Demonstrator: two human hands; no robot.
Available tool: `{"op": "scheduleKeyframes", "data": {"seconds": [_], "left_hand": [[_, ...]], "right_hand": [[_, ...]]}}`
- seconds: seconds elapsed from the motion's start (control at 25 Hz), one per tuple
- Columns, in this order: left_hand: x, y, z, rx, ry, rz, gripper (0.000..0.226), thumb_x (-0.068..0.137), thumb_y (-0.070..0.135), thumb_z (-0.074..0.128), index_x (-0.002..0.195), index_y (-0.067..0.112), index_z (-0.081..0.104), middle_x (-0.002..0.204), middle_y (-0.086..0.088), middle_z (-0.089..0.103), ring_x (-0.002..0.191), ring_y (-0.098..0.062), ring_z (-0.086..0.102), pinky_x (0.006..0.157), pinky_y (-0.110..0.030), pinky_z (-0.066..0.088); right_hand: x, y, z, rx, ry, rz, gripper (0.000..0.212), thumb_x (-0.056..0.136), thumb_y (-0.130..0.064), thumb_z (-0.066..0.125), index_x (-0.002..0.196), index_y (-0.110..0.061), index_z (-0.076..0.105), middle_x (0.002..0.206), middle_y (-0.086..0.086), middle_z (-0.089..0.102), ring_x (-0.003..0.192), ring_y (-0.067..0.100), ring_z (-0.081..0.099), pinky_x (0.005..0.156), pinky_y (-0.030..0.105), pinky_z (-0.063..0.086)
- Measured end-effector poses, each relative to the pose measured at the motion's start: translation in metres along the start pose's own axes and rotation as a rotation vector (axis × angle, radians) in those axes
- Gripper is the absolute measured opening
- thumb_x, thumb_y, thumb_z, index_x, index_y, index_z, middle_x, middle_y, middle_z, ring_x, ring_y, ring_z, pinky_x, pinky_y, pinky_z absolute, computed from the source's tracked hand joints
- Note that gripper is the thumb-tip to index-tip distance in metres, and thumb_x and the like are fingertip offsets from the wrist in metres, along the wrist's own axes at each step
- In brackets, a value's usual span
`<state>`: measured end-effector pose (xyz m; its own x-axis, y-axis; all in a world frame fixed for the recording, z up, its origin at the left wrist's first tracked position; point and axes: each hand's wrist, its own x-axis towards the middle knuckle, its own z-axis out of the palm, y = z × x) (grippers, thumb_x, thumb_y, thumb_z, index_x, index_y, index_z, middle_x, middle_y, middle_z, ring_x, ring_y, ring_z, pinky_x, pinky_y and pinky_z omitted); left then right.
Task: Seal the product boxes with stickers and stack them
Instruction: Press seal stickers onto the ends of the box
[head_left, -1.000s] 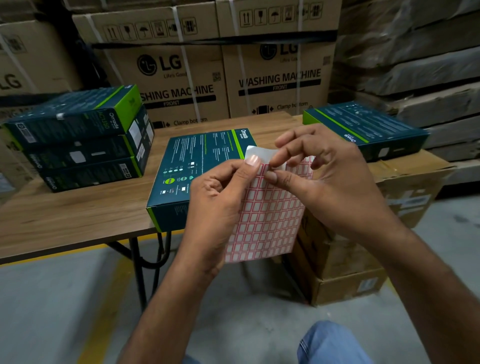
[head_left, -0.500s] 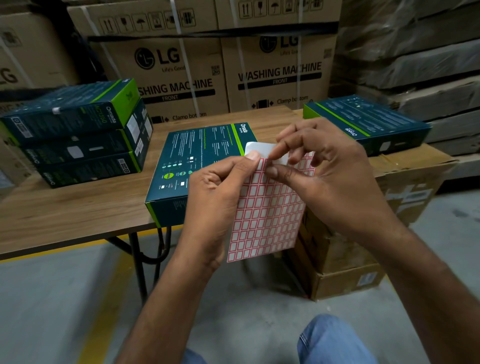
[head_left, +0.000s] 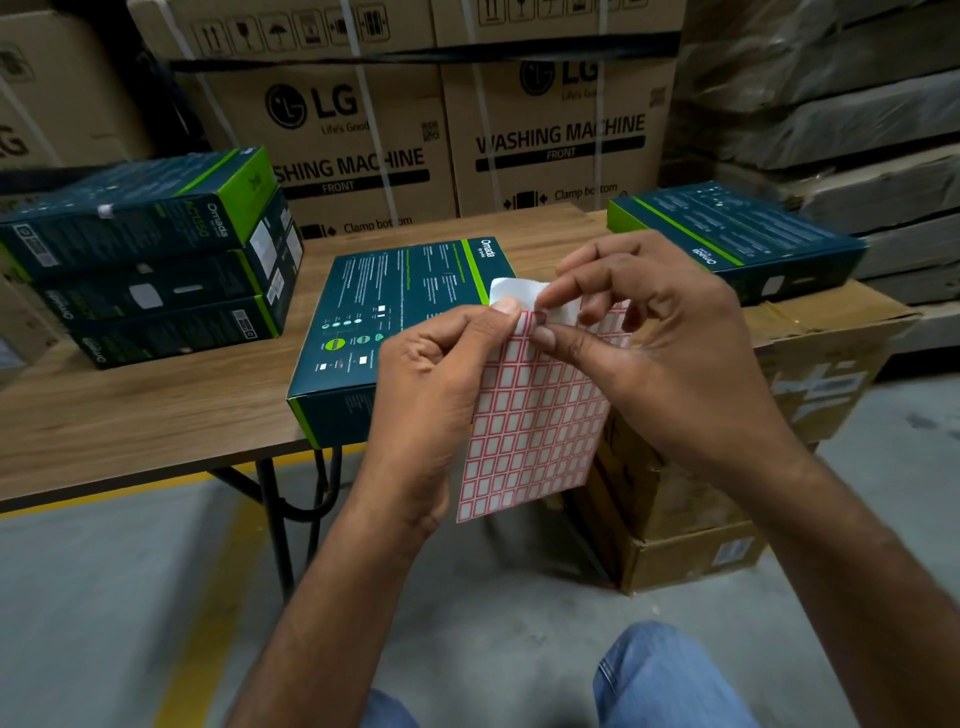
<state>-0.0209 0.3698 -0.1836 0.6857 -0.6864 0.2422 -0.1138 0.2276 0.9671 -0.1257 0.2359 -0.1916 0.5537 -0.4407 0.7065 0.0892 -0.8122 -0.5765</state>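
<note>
Wood table, LG cartons behind; L grip, R grip pinching sticker sheet

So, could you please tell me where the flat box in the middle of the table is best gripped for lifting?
Probably by its two long side walls, coming in from left and right together, once the sticker sheet is down: the middle box lies flat and wide on the table, bare wood either side.

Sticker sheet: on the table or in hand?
In hand. The left hand grips the sticker sheet by its left edge; the right hand pinches its curled top.
</note>
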Motion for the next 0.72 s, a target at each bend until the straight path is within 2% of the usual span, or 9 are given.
{"op": "scheduleKeyframes", "data": {"seconds": [0.16, 0.28, 0.4, 0.52, 0.6, 0.72], "left_hand": [[0.003, 0.0, -0.002, 0.026, -0.002, -0.03, 0.028, 0.101, 0.031, 0.061, 0.086, 0.014, 0.077, 0.077, -0.003, 0.077, 0.07, -0.01, 0.072, 0.06, -0.018, 0.055], [0.006, -0.001, -0.003, 0.07, 0.022, -0.014, 0.024, 0.101, 0.027, 0.065, 0.089, 0.012, 0.079, 0.084, -0.01, 0.078, 0.073, -0.014, 0.073, 0.065, -0.021, 0.059], [0.006, -0.002, -0.004, 0.072, 0.025, -0.018, 0.025, 0.101, 0.022, 0.064, 0.083, 0.013, 0.078, 0.078, -0.004, 0.077, 0.072, -0.009, 0.071, 0.066, -0.017, 0.057], [0.008, -0.003, -0.005, 0.03, 0.027, -0.088, 0.028, 0.1, 0.024, 0.066, 0.076, 0.015, 0.076, 0.081, -0.008, 0.075, 0.078, -0.019, 0.069, 0.076, -0.03, 0.056], [0.009, -0.003, -0.005, -0.052, 0.033, -0.165, 0.022, 0.098, 0.023, 0.066, 0.081, 0.013, 0.076, 0.084, -0.012, 0.072, 0.083, -0.026, 0.065, 0.084, -0.04, 0.053], [0.012, -0.004, -0.006, -0.114, 0.028, -0.237, 0.018, 0.096, 0.021, 0.066, 0.088, 0.009, 0.077, 0.083, -0.008, 0.074, 0.083, -0.022, 0.068, 0.084, -0.041, 0.056]], "right_hand": [[-0.002, 0.0, 0.002, -0.012, -0.008, -0.059, 0.021, 0.085, -0.023, 0.083, 0.103, -0.029, 0.075, 0.112, -0.02, 0.058, 0.112, -0.004, 0.057, 0.086, 0.008, 0.048], [-0.002, 0.001, 0.003, -0.016, -0.005, -0.067, 0.02, 0.085, -0.019, 0.084, 0.101, -0.028, 0.075, 0.112, -0.017, 0.059, 0.113, -0.003, 0.057, 0.085, 0.008, 0.047], [-0.002, 0.003, 0.004, 0.007, 0.004, -0.039, 0.019, 0.083, -0.022, 0.085, 0.099, -0.027, 0.076, 0.112, -0.018, 0.06, 0.109, -0.002, 0.059, 0.082, 0.008, 0.045], [-0.004, 0.004, 0.006, 0.016, 0.021, -0.04, 0.019, 0.085, -0.021, 0.084, 0.103, -0.023, 0.078, 0.116, -0.014, 0.063, 0.112, 0.001, 0.061, 0.084, 0.009, 0.048], [-0.006, 0.004, 0.006, 0.013, 0.016, -0.05, 0.021, 0.087, -0.021, 0.083, 0.107, -0.023, 0.078, 0.12, -0.011, 0.065, 0.117, 0.0, 0.061, 0.088, 0.01, 0.05], [-0.006, 0.005, 0.005, -0.024, 0.01, -0.074, 0.022, 0.088, -0.021, 0.082, 0.11, -0.024, 0.078, 0.125, -0.007, 0.066, 0.119, 0.002, 0.06, 0.092, 0.013, 0.05]]}}
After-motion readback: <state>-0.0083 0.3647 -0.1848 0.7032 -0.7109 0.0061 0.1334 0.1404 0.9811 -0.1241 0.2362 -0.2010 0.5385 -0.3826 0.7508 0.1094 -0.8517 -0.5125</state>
